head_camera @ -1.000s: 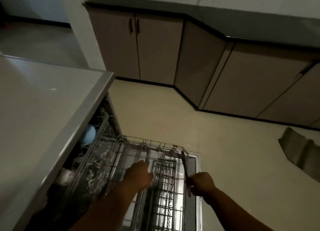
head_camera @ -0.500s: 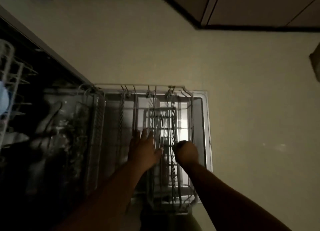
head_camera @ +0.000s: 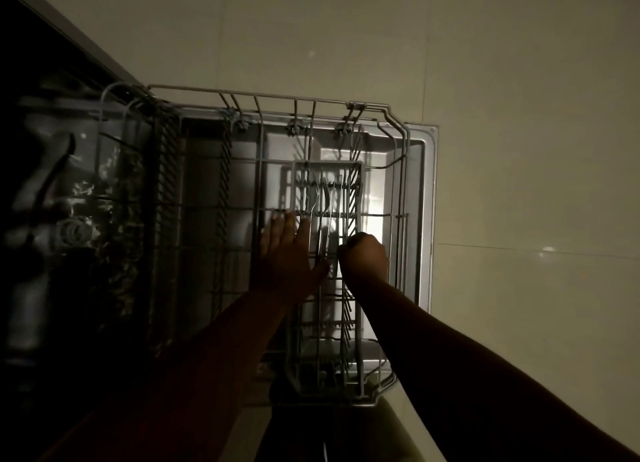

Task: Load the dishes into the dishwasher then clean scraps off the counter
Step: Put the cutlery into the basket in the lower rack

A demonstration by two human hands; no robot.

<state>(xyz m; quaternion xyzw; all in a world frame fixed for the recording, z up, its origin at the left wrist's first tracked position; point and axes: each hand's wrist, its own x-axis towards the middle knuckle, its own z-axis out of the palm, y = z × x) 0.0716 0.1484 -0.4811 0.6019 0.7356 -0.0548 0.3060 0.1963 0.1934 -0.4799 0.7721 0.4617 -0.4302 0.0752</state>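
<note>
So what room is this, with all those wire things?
Most likely a kitchen at home. An open dishwasher has its wire rack pulled out over the door, a cutlery basket with forks sits in it, and the floor is pale tile. It is dim, so small details are hard to see.

Both your forearms enter from the bottom of the frame and reach up toward the middle. Your left hand [head_camera: 289,250] lies flat, palm down, with the fingers straight and close together, pointing to the top of the frame; the thumb is spread out to the right. Your right hand [head_camera: 364,255] is just beside it, on the right, closed into a fist with the knuckles up. What the fist holds, the dim light does not show.
</note>
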